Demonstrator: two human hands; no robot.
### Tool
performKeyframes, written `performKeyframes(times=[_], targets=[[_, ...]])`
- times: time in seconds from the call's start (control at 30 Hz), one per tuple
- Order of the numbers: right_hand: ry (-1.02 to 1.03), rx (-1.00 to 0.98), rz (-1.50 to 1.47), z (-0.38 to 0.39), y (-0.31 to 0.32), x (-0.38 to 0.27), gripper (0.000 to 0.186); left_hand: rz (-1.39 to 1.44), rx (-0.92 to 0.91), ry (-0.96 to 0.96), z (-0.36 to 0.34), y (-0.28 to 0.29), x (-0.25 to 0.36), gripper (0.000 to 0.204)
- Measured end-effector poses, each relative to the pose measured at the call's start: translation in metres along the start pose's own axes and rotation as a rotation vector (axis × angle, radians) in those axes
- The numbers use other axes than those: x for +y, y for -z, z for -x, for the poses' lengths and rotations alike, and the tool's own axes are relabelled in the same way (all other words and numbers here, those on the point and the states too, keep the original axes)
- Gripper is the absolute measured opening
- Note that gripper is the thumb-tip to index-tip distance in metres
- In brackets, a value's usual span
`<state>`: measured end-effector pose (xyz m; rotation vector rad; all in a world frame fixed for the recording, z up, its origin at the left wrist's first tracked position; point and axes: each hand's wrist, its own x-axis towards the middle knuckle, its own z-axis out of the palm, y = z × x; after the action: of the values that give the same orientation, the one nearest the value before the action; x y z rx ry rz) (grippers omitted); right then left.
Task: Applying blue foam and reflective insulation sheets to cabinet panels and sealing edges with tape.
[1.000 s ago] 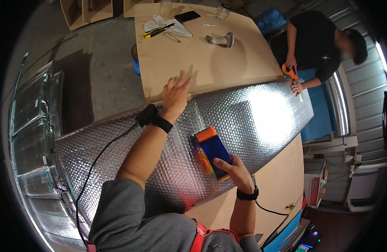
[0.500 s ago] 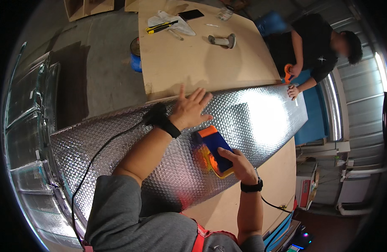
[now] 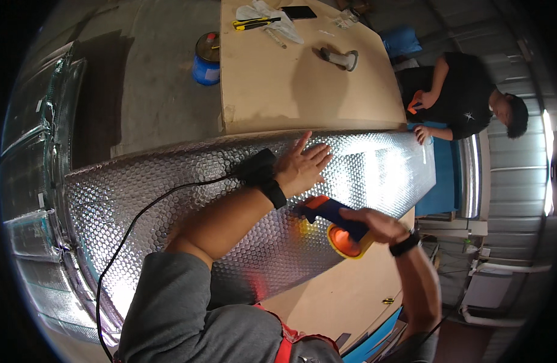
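Note:
A long sheet of silver bubble foil (image 3: 230,242) lies across the table beneath both arms. Spread flat on it, my left hand (image 3: 301,169) has its fingers apart and holds nothing. A black cabled device (image 3: 256,167) sits by that wrist. Just to the right, my right hand (image 3: 378,225) grips a blue and orange tape dispenser (image 3: 337,218) with a yellow-rimmed roll, held over the foil near its front edge. Whether the dispenser touches the foil I cannot tell.
At the far right a co-worker (image 3: 457,91) rests one hand on the foil's end and holds an orange tool (image 3: 415,101). On the board table (image 3: 260,91) are a yellow cutter (image 3: 254,23), a plastic bag (image 3: 278,27), a phone (image 3: 299,12) and a grey-white cylindrical tool (image 3: 339,58). A blue drum (image 3: 206,63) stands beside it.
My left hand has slid right along the foil. My right hand has moved right with the tape dispenser, which has turned. The co-worker's tool hand has shifted slightly, and my view has moved.

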<state>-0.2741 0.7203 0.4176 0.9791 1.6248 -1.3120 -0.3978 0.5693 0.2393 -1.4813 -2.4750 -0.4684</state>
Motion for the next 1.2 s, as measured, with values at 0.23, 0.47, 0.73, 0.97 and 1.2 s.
performKeyframes(times=[0.23,0.47,0.73,0.97,1.2], targets=[[-0.267,-0.140,1.020,-0.019,-0.037,-0.138,0.044,0.195,0.097,0.039,0.013,0.000,0.000,0.071],[-0.068,0.144,0.947,0.017,-0.039,-0.091,0.053,0.221,-0.005,-0.007,-0.002,0.010,-0.001,0.081],[0.419,0.386,-0.224,0.106,-0.050,0.206,0.048,0.079,-0.135,-0.048,0.004,0.021,0.000,0.098],[0.711,0.575,-0.870,0.108,-0.113,0.409,0.047,-0.001,-0.371,0.061,0.022,0.053,0.048,0.074],[0.817,0.537,-1.154,0.131,-0.169,0.409,0.037,0.100,-0.529,-0.224,0.128,0.087,0.105,0.073]])
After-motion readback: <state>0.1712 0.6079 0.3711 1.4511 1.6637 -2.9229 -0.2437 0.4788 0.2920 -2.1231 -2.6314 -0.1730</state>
